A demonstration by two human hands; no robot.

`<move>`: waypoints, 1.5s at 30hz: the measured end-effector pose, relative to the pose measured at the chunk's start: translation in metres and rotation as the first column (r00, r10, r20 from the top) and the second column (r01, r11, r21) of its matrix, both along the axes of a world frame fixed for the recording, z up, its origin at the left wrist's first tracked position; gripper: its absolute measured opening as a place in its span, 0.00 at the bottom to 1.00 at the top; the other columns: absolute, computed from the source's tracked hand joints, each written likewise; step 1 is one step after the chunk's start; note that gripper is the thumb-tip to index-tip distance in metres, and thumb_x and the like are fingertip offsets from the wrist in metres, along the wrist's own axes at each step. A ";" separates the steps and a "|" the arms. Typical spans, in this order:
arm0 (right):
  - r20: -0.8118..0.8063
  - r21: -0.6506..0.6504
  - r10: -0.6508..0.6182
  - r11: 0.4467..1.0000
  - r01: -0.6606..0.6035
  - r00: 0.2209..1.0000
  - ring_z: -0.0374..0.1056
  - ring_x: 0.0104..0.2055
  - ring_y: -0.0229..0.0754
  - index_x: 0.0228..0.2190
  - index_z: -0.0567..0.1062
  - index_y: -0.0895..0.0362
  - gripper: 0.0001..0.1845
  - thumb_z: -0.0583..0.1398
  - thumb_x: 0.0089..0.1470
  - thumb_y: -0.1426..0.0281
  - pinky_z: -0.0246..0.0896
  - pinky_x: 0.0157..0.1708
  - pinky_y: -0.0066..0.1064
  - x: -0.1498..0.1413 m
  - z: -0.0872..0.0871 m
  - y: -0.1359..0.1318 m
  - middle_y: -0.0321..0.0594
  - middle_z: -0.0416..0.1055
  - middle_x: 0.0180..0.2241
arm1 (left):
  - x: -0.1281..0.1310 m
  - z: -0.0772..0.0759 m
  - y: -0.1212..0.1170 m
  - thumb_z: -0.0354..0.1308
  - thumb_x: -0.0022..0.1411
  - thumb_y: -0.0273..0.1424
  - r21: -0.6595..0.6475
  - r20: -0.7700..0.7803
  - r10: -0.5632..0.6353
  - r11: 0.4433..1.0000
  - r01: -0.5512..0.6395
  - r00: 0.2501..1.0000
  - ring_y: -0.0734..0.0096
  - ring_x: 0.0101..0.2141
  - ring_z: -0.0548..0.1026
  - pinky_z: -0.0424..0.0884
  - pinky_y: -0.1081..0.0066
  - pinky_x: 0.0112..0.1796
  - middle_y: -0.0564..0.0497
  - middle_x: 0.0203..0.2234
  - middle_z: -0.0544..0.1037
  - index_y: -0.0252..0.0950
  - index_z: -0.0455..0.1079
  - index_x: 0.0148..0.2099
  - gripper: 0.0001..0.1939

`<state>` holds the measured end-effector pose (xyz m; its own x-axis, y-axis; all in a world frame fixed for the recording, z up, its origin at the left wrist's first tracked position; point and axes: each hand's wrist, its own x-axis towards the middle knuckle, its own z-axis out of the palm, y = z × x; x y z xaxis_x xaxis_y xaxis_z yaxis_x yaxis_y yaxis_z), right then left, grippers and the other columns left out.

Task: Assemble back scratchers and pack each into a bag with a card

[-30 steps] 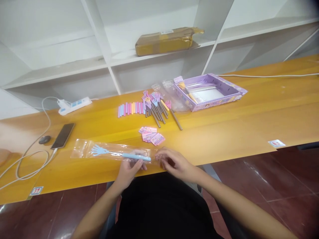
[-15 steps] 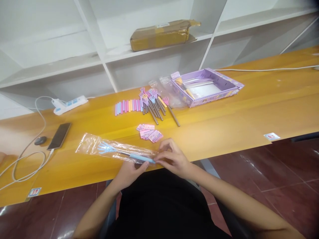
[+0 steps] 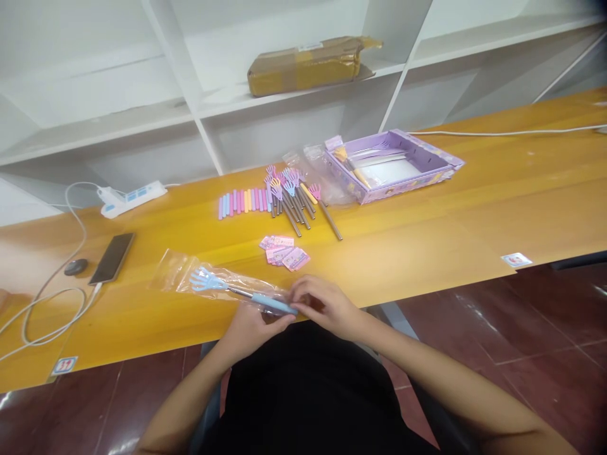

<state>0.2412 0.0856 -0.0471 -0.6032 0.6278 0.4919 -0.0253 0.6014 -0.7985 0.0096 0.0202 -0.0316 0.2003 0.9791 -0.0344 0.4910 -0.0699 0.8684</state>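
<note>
blue scratcher (image 3: 266,301) bagged; our left grip (image 3: 251,325) holds it, right grip (image 3: 328,304) pinches its bagged end; scratcher pile (image 3: 293,203), coloured sticks (image 3: 245,201) unbagged.

Nearer than the purple display tray (image 3: 412,186), off to its left: left hand (image 3: 251,328), most fingers lost under the bagged blue hand-shaped back scratcher (image 3: 260,299). Right hand (image 3: 329,306) at the handle end; can't tell whether it pinches handle or only clear bag (image 3: 237,281). Left of tray: heap of back scratchers (image 3: 294,208), lower ones buried. Nearer than tray: pink cards (image 3: 294,258), print too small to read. Beyond tray: taped parcel (image 3: 303,68), label (image 3: 310,47) illegible. Right of tray: white cable (image 3: 521,133), running out of sight.
</note>
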 end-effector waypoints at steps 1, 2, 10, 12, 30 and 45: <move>0.020 -0.037 -0.016 0.999 0.017 1.000 0.72 0.37 0.38 0.43 0.75 0.53 0.03 0.64 0.72 0.68 0.70 0.37 0.30 0.000 -0.001 -0.001 0.40 0.77 0.42 | 0.000 -0.001 0.000 0.68 0.69 0.41 0.003 -0.002 -0.002 1.000 0.002 1.000 0.55 0.46 0.86 0.80 0.59 0.54 0.51 0.44 0.90 0.44 0.85 0.48 0.11; 0.042 -0.076 -0.034 0.996 0.037 0.999 0.70 0.33 0.37 0.42 0.75 0.53 0.05 0.65 0.72 0.66 0.67 0.33 0.29 0.001 -0.001 -0.001 0.38 0.76 0.39 | 0.000 -0.002 -0.001 0.68 0.69 0.40 0.009 -0.004 -0.003 1.000 0.003 1.000 0.55 0.46 0.86 0.80 0.59 0.54 0.51 0.44 0.90 0.44 0.85 0.49 0.11; 0.052 -0.281 -0.034 0.959 0.047 0.998 0.70 0.32 0.37 0.45 0.71 0.53 0.13 0.65 0.71 0.58 0.65 0.33 0.29 0.000 0.000 -0.004 0.35 0.76 0.35 | -0.001 -0.001 0.001 0.68 0.70 0.39 0.013 0.058 -0.006 1.000 0.005 0.998 0.55 0.50 0.85 0.79 0.58 0.56 0.49 0.48 0.89 0.42 0.84 0.50 0.10; 0.026 -0.304 -0.011 0.952 0.019 1.000 0.70 0.32 0.37 0.48 0.72 0.53 0.15 0.66 0.70 0.57 0.65 0.33 0.29 0.000 0.001 -0.002 0.34 0.75 0.35 | -0.001 0.000 0.001 0.68 0.70 0.39 -0.015 0.098 -0.013 1.000 0.014 0.995 0.54 0.51 0.85 0.80 0.58 0.55 0.47 0.48 0.88 0.41 0.84 0.50 0.11; 0.135 -0.424 0.093 0.905 -0.027 0.986 0.58 0.28 0.35 0.31 0.72 0.56 0.23 0.68 0.66 0.50 0.54 0.30 0.28 0.005 0.009 0.008 0.30 0.64 0.26 | -0.007 -0.003 -0.002 0.61 0.77 0.38 0.035 0.155 -0.032 0.999 0.027 0.987 0.66 0.38 0.73 0.71 0.66 0.43 0.51 0.40 0.76 0.41 0.69 0.58 0.13; 0.224 -0.295 0.236 0.941 -0.165 0.945 0.60 0.30 0.36 0.37 0.74 0.55 0.13 0.62 0.72 0.61 0.56 0.32 0.27 0.012 0.016 0.009 0.31 0.67 0.30 | -0.008 0.004 -0.002 0.67 0.72 0.43 -0.013 0.079 -0.047 0.999 0.049 0.996 0.61 0.40 0.78 0.72 0.64 0.46 0.50 0.42 0.83 0.42 0.73 0.58 0.18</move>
